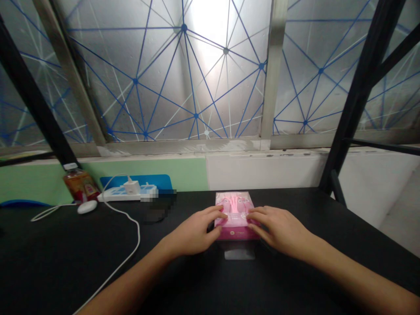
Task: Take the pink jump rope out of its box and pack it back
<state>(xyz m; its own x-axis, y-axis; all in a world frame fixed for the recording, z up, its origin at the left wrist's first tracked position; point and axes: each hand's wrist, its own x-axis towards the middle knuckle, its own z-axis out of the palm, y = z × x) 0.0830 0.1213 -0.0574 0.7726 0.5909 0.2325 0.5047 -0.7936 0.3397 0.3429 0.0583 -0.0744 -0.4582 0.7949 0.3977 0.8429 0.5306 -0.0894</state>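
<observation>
A pink box (234, 232) with a clear plastic top lies on the black table, straight ahead of me. Pink items show through its window, but I cannot make out what they are. My left hand (201, 229) grips the box's left edge, fingertips on the top and thumb low at the near corner. On the opposite side, my right hand (278, 225) holds the right edge in the same way, fingers bent over it. A clear plastic flap (239, 253) sticks out toward me from the box's near side.
On the left of the black table (183, 284) stand a drink bottle (80, 183) and a white power strip (114, 193) with a charger (131, 187) plugged in. A white cable (138, 232) runs toward me past a white mouse (87, 207). Black frame posts (348, 109) rise by the window.
</observation>
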